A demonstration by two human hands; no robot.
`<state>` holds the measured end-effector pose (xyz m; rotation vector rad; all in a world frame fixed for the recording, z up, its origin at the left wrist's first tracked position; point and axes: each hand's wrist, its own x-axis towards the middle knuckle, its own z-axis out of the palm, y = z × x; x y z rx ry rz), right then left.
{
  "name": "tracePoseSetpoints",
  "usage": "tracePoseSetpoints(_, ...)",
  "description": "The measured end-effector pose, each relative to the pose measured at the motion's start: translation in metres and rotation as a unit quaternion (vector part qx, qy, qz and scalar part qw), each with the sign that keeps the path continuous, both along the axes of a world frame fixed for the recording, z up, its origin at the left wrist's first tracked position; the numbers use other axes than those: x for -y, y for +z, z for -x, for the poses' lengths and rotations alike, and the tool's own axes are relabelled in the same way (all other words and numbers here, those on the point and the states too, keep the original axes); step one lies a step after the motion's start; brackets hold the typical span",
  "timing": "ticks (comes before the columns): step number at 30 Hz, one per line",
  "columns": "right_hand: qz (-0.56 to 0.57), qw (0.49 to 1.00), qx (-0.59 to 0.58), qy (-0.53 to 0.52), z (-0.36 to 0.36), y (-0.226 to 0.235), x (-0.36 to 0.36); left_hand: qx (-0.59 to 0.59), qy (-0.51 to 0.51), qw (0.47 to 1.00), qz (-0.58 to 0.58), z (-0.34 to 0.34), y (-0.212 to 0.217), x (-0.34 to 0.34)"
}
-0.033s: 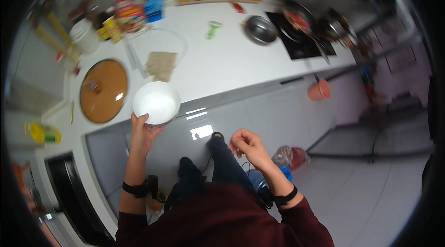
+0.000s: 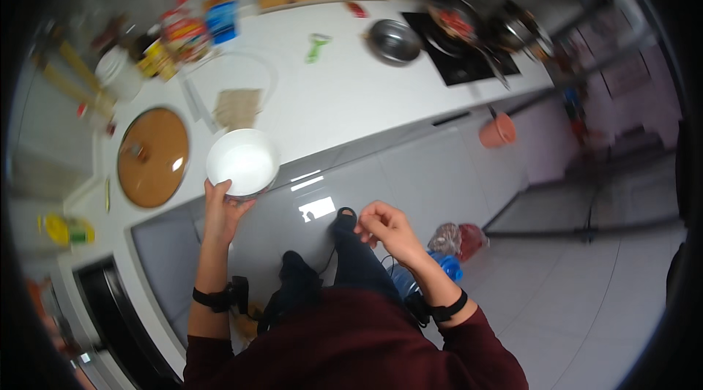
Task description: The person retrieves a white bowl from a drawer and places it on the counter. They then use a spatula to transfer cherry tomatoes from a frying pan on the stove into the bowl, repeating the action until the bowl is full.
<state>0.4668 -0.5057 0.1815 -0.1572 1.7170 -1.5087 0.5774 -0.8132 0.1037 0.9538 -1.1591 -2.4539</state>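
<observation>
A white bowl [image 2: 244,161] is in my left hand [image 2: 223,207], with the thumb over its rim and the fingers beneath. The bowl looks empty and overlaps the counter's front edge in the head view. My right hand [image 2: 388,230] hangs over the floor in front of my body, its fingers loosely curled and partly apart, with nothing visible in them. Behind the bowl lies a beige cloth [image 2: 238,108] on the white counter [image 2: 307,108]. Left of the bowl is a round brown glass lid [image 2: 155,163] with a knob.
A green peeler [image 2: 317,46] and a steel bowl [image 2: 394,42] lie farther back. At the right, a pan [image 2: 452,20] with red food sits on a black cooktop [image 2: 465,68]. A pink bin [image 2: 498,131] is by the cabinets. Bags [image 2: 461,240] and a blue-capped bottle [image 2: 410,284] stand on the floor.
The counter and its things have shifted slightly left and turned in the picture. My left hand keeps hold of the bowl, and my right hand has barely moved.
</observation>
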Motion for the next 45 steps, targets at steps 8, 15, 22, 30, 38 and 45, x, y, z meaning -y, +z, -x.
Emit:
tracePoseSetpoints(8, 0.034, 0.995, -0.013, -0.091, 0.110, -0.012, -0.132, 0.042, -0.041, 0.998, -0.027, 0.206, -0.026, -0.093)
tracePoseSetpoints(15, 0.051, 0.987, -0.005, -0.151, 0.210, -0.018, -0.221, 0.059, -0.037, 0.997, -0.029, 0.329, -0.058, -0.147)
tracePoseSetpoints(22, 0.074, 0.983, -0.010, -0.170, 0.283, -0.034, -0.240, 0.109, -0.076, 0.991, -0.003, 0.387, -0.060, -0.160)
tracePoseSetpoints(30, 0.028, 0.978, -0.089, -0.187, 0.365, -0.017, -0.231, 0.101, -0.166, 0.981, -0.017, 0.415, -0.077, -0.151)
tracePoseSetpoints(38, -0.007, 0.963, -0.213, -0.164, 0.460, 0.015, -0.230, 0.128, -0.194, 0.972, -0.034, 0.434, -0.083, -0.158)
tracePoseSetpoints(45, -0.086, 0.855, -0.498, -0.118, 0.585, 0.020, -0.271, 0.154, -0.124, 0.980, -0.029, 0.454, -0.094, -0.206)
